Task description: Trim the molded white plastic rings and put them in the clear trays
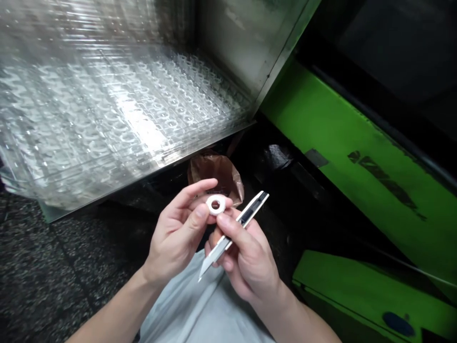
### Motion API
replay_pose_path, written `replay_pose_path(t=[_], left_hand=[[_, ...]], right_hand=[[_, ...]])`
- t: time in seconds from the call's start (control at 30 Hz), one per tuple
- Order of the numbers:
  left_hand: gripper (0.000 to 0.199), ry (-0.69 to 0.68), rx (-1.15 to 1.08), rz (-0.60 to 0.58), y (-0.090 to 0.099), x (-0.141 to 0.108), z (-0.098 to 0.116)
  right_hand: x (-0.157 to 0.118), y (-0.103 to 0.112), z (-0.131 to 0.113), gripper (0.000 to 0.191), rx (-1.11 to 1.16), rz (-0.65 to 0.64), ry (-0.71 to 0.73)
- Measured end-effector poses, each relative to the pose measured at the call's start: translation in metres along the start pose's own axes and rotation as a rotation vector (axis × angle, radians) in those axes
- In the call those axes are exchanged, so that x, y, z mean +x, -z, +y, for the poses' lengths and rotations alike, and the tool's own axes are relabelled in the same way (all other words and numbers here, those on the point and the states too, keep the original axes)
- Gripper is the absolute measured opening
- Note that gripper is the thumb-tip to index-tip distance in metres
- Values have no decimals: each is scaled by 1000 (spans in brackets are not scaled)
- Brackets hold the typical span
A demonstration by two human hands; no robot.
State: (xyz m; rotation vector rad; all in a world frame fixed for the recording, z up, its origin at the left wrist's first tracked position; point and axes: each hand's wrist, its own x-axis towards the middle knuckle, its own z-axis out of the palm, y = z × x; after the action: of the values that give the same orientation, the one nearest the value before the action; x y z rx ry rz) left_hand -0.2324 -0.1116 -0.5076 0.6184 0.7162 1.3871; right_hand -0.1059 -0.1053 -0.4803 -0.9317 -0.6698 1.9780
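Observation:
A small white ring [215, 205] with a round hole is pinched between the thumb and fingers of my left hand [174, 233]. My right hand [252, 257] is wrapped round a utility knife [233, 233] with a white and black handle. The knife's blade is out and points down to the left, over my lap. The thumb and index finger of my right hand are close to the ring's lower right edge; whether they touch it I cannot tell.
Stacked clear plastic trays [117, 109] with white ring shapes rest on a metal-edged surface at the upper left. Below its edge is an open brown plastic bag [232, 178]. Green machine panels [342, 133] stand on the right. Speckled floor [35, 267] shows at left.

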Motion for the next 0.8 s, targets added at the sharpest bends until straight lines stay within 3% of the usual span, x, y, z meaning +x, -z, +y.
replay_pose_path(t=[0.13,0.33,0.53,0.7,0.8], left_hand=[[14,23,-135,9,-2,3,6],[20,-71,-230,-75,7,5,9],[19,-69,-208,-87,14,5,14],[15,7,-196,-16,23,8,14],[22,84,-181,60,25,6,9]], right_hand=[[3,-4,0,32,-87,-11,7],[3,10,-18,33,-408,25,134],[11,16,-34,27,-578,52,232],[14,23,-29,22,-663,-16,222],[14,28,-31,37,-835,-51,273]])
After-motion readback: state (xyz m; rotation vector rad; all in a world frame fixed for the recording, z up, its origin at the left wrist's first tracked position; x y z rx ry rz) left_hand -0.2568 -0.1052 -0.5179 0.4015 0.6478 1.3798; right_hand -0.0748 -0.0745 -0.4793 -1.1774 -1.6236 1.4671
